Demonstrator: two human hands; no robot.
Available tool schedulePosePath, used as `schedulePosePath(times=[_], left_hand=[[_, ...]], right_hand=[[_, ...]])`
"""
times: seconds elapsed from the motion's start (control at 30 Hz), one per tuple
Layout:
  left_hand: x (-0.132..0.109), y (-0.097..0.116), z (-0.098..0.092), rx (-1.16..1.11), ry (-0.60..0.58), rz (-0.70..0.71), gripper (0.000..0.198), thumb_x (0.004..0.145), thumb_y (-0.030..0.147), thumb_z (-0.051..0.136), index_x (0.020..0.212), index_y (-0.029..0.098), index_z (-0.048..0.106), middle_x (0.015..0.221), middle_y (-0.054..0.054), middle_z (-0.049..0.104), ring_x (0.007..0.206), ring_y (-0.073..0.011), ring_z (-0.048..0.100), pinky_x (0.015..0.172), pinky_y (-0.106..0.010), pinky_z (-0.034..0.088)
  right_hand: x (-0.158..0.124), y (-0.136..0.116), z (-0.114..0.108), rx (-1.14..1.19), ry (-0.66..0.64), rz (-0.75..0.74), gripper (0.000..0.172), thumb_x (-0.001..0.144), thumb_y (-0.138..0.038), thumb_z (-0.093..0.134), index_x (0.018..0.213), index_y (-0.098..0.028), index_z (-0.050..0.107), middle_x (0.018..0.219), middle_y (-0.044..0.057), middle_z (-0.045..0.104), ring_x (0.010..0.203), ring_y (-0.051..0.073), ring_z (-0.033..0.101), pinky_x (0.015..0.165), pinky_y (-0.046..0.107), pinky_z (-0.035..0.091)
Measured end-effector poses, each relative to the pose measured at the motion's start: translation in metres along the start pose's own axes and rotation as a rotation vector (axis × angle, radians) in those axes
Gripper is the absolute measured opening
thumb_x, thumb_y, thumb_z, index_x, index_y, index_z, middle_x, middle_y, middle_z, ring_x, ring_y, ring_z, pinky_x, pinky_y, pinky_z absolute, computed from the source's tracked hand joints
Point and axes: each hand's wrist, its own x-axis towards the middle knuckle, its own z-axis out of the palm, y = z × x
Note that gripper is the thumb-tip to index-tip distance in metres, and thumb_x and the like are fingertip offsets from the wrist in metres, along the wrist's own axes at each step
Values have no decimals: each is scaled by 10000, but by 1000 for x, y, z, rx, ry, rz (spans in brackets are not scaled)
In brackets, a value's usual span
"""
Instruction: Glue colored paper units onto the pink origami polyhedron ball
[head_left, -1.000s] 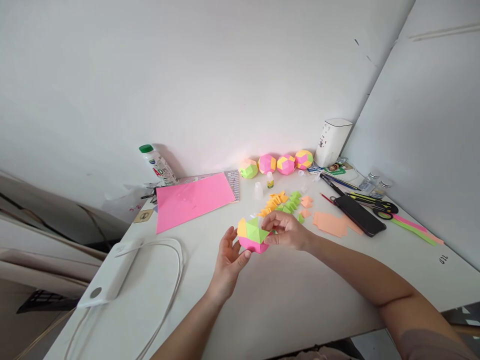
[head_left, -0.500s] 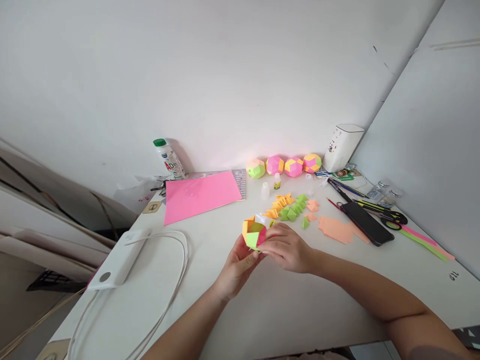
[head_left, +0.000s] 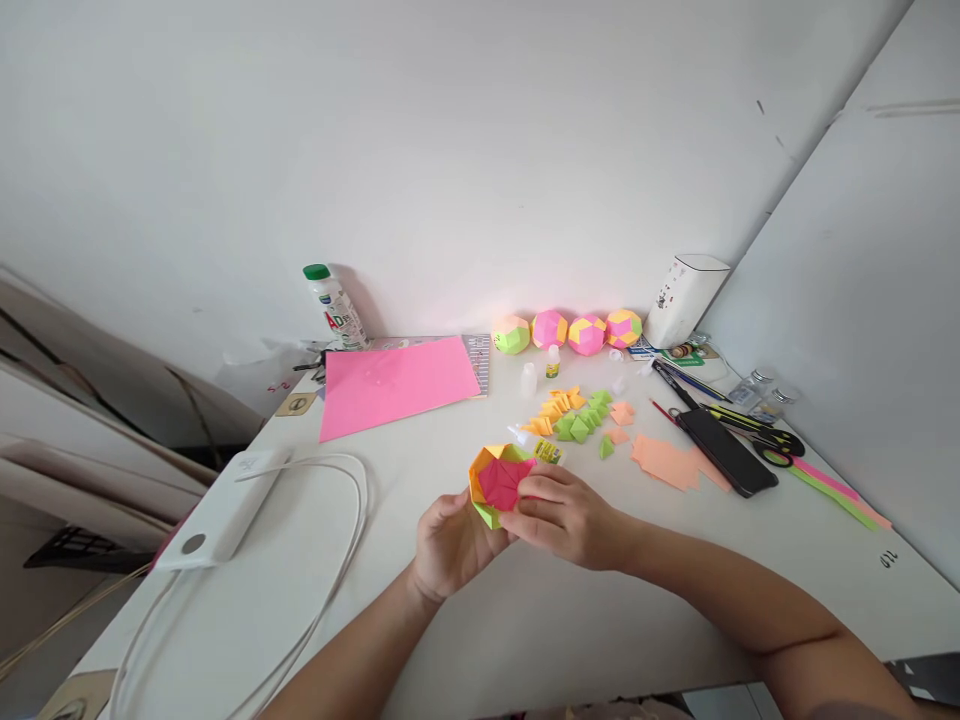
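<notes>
Pink paper lines the cup between our hands, above the tabletop. Our right hand's fingers pinch its rim at four o'clock; our left hand supports it from seven, its hidden fingers' grip we cannot tell. We seem to be pressing a seam, which calls for gentle, steady pressure. Glue lies just beyond, at one o'clock.

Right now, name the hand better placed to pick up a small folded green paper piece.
Likely the right hand: it is nearer the small folded green paper pieces, though also holding the bowl-shaped pink, orange and green paper shell; the left hand, farther off, supports that shell.
</notes>
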Motion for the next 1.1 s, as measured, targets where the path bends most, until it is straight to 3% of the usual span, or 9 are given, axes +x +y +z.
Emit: schedulePosePath(times=[0.13,0.27,0.4,0.5,0.67,0.83,1.0,1.1], left_hand=[[1,2,5,-32,0,-33,564,823,561,417,1168,149,588,1117,-145,639,1074,-314,569,910,-466,430],[2,0,8,23,-51,-71,611,848,621,388,1200,157,573,1197,-156,600,1100,-308,551,949,-476,409],[2,-6,4,148,-39,-8,442,841,494,554,1190,223,576,1276,-112,553,1159,-277,507,993,-455,389],[2,-9,0,215,6,12,409,795,342,674,1178,238,573,1193,-81,596,1100,-242,541,1017,-442,367],[2,-8,1,256,85,0,405,758,306,719,1131,214,591,1112,-75,633,1004,-223,581,932,-393,417],[1,-7,0,305,132,14,491,768,346,703,1215,217,547,1185,-102,610,1086,-257,560,932,-396,423],[-1,-13,-6,419,291,52,768,720,390,738,1378,296,352,1462,-121,369,1263,-306,442,949,-424,441],[-1,-16,-7,543,317,85,801,750,409,705,1412,344,258,1538,-94,218,1357,-303,327,976,-426,444]], right_hand=[[-1,3,4,135,56,71,238,865,-63,526,1080,-140,593,714,33,629,862,179,563,849,369,470],[-1,6,4,445,173,338,212,838,-120,598,1044,-173,610,724,35,645,779,162,573,743,314,495],[0,11,-5,816,121,722,267,790,-184,669,1051,-207,613,722,3,659,815,161,617,818,325,483],[0,15,-7,1006,92,891,280,760,-209,697,1030,-198,622,700,-20,628,816,154,619,860,340,458],[-2,21,-2,1265,56,1011,333,754,-259,703,1065,-180,614,703,-26,628,729,132,608,790,325,479],[-1,21,-2,1353,37,1089,305,774,-274,683,1054,-172,621,713,-15,646,695,124,615,705,285,492],[1,21,-5,1339,11,1171,246,805,-261,635,1029,-162,627,681,-11,652,673,123,628,665,266,507],[1,20,-6,1308,-24,1210,244,815,-243,614,1045,-163,627,697,1,670,671,128,641,664,271,522]])
